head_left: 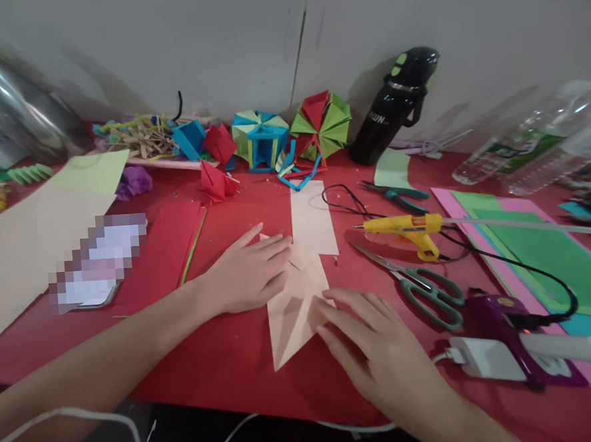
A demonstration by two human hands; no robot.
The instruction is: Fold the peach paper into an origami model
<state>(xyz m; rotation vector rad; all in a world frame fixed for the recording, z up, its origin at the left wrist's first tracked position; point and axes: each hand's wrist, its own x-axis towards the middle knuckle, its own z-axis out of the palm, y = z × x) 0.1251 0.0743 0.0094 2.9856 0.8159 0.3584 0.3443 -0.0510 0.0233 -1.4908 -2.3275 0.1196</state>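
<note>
Our left hand (251, 272) lies open on the creased paper (300, 291); our right hand (377, 339), half-curled, touches its edge, grip unclear.

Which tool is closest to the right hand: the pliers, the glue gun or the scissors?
The green-handled scissors, just beyond the right hand. The yellow glue gun lies farther away, and the pliers farthest.

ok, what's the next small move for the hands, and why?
Probably run the right hand's fingertips along the crease toward the near point of the cream paper. The left hand is spread over its far part, steadying it, while the right hand's fingers are at its right edge, and the creased near part looks not quite flat.
</note>
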